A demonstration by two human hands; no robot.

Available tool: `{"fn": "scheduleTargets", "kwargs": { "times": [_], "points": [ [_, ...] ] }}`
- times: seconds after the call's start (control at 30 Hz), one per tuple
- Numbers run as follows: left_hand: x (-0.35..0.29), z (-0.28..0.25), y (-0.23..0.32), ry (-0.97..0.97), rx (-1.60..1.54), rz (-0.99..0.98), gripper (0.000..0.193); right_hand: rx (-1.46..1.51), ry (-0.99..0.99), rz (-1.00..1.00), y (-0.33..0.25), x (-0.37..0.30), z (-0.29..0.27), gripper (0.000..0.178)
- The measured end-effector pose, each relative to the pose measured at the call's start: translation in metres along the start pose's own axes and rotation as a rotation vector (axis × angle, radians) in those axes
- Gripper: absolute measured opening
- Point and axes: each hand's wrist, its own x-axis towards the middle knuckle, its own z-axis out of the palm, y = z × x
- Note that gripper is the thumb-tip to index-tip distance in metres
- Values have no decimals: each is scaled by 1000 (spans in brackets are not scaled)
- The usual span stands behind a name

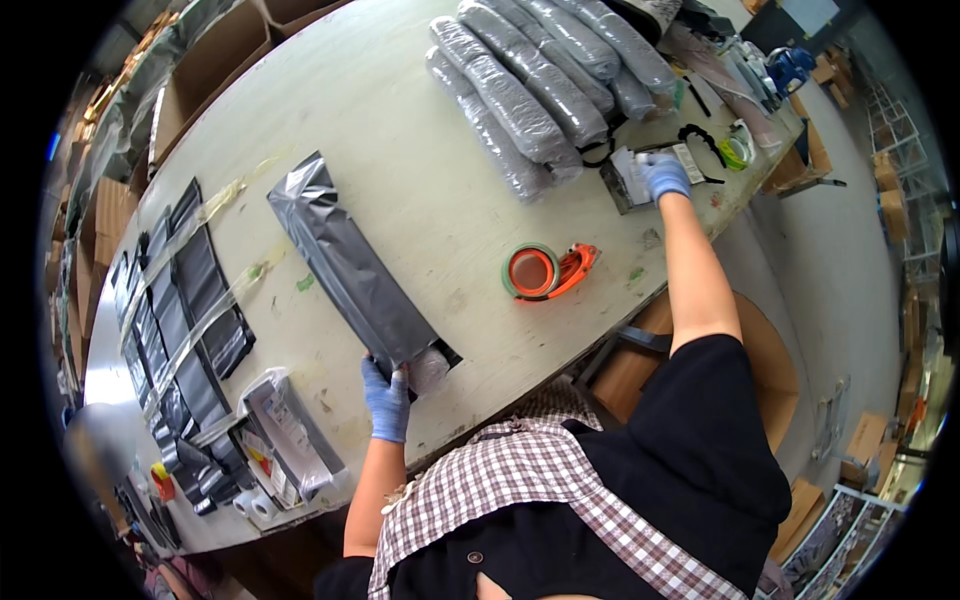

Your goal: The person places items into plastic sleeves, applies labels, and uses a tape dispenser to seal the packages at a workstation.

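Note:
My left hand (386, 402), in a blue knitted glove, grips the near end of a long dark grey plastic mailing bag (350, 262) lying slantwise on the table. At the bag's mouth, next to my fingers, a clear-wrapped roll (428, 370) pokes out partway. Out to the right, my right hand (665, 178), gloved the same way, has its fingers closed at the edge of some white paper slips (628, 172). Those slips rest on a dark flat pad (612, 190). Between my hands sits a tape dispenser (570, 268) with an orange handle, beside a green-rimmed tape roll (530, 271).
Several plastic-wrapped grey rolls (520, 100) are piled at the far right. Flat dark bags (205, 290) lie at the left under clear tape strips, near a clear-wrapped box (285, 430). A yellow-green tape roll (737, 150) stands near the table's right edge. Cartons (755, 350) stand below.

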Motion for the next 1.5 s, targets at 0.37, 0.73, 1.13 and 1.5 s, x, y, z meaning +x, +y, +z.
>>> {"fn": "scheduleTargets", "kwargs": {
  "times": [0.37,0.73,1.13,1.5],
  "points": [
    [11,-22,52,168,570,610,41,787,49,-1508,-137,-350,15,14],
    [13,-18,70,128,503,548,36,576,270,-1259,-190,-377,65,14],
    [9,-21,66,159,477,488,31,589,265,-1360,-184,-360,79,15],
    [8,-20,63,156,442,460,28,593,234,-1444,-175,-356,95,21]
  ]
}}
